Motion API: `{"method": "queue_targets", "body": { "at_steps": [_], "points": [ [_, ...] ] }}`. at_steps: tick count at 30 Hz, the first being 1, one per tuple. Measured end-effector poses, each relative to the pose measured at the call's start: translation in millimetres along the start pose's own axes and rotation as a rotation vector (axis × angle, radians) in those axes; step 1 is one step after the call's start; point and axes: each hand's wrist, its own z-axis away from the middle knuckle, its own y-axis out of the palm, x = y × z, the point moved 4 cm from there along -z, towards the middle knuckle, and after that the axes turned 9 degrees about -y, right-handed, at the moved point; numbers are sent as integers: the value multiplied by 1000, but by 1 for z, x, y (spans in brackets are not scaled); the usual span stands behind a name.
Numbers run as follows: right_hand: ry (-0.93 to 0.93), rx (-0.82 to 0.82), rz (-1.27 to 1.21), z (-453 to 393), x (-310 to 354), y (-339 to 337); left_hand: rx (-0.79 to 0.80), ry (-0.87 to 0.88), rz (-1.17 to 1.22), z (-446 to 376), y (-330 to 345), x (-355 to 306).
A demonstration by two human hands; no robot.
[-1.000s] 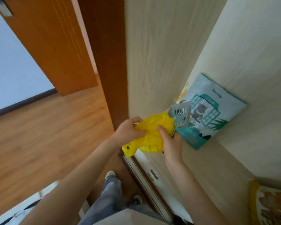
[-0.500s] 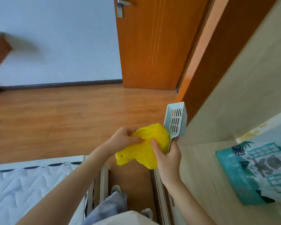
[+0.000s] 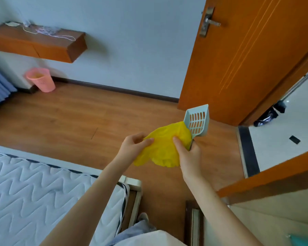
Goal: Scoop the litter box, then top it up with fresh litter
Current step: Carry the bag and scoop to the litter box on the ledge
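- We see the crumpled yellow plastic bag (image 3: 164, 148) in the middle, between the left hand (image 3: 132, 149) and the right hand (image 3: 189, 156).
- The pale blue slotted plastic litter scoop (image 3: 197, 121) rises from the right hand, just right of the bag.
- The white quilted mattress (image 3: 43, 196) lies near left.
- The pink plastic waste bin (image 3: 41, 79) stands far left, below the brown wooden wall shelf (image 3: 41, 44).
- The orange wooden door (image 3: 247, 55) stands far right.

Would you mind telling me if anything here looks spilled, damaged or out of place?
Nothing stands out. The left hand and right hand hold a crumpled yellow bag; the right also grips the scoop. The bin stands upright.
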Motion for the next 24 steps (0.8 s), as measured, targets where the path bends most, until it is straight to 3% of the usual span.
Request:
{"method": "queue_targets", "body": {
  "at_steps": [13,24],
  "points": [
    [147,240,-11,-100,-19,114,-335,94,65,-85,-80,-9],
    [162,574,35,-268,-29,205,-690,42,242,-200,-104,-64]
  ]
}}
